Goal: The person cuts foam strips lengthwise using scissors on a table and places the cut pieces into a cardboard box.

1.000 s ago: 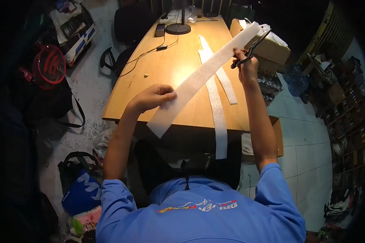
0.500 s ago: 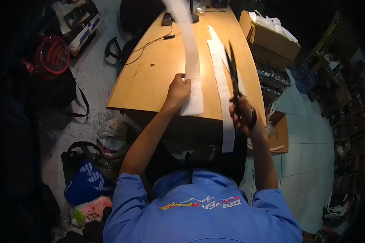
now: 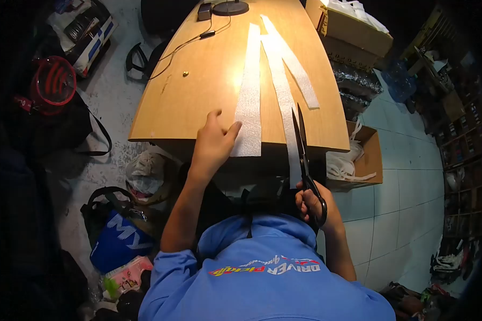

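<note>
A wide white foam strip (image 3: pixel 250 101) lies lengthwise on the wooden table (image 3: pixel 198 101), its near end at the front edge. Just left of that end is my left hand (image 3: pixel 213 143), fingers apart and holding nothing, the thumb close to the strip's edge. My right hand (image 3: pixel 322 206) grips the handles of black scissors (image 3: pixel 304 160), whose blades point away from me and are slightly parted. Under the blades runs a longer white strip (image 3: pixel 280 85) that hangs over the front edge. A shorter strip (image 3: pixel 300 75) lies slanted to its right.
A lamp base (image 3: pixel 231 8), a black cable (image 3: pixel 185 45) and a small brass-coloured piece (image 3: pixel 185 74) are on the table. An open carton (image 3: pixel 372 155) with white scraps stands right of the table, below another box (image 3: pixel 353 33). Bags (image 3: pixel 120 241) lie on the left floor.
The wide strip, earlier held up, now lies flat on the table. My left hand has let go of it. My right hand has come down and back toward me with the scissors.
</note>
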`<action>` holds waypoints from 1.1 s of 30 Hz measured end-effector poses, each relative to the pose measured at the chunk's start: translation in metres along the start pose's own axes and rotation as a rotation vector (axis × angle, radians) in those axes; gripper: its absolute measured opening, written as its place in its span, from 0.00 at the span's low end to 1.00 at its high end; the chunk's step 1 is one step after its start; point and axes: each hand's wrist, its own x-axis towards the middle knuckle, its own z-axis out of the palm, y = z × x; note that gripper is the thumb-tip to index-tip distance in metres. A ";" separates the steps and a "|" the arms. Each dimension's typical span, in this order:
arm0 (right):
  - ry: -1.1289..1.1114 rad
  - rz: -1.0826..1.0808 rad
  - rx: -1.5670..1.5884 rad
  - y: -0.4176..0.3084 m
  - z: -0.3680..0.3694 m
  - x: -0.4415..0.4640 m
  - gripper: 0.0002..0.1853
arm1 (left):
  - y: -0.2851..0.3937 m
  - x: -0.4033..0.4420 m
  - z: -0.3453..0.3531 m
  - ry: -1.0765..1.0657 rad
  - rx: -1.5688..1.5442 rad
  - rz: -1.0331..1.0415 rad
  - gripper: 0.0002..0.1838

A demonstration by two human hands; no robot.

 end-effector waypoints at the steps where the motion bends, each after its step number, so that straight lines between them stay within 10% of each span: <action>1: 0.013 0.010 -0.004 0.005 0.001 -0.002 0.29 | 0.000 -0.013 -0.004 -0.017 -0.081 -0.066 0.29; 6: 0.001 0.039 -0.135 0.006 0.006 -0.019 0.30 | -0.032 -0.050 0.006 -0.236 -0.582 -0.358 0.23; 16: -0.037 0.087 -0.275 0.013 0.014 -0.063 0.33 | -0.028 -0.038 0.038 -0.269 -0.981 -0.288 0.12; 33: 0.031 0.005 -0.275 0.018 0.046 -0.018 0.30 | -0.015 -0.044 0.060 -0.306 -1.007 -0.305 0.12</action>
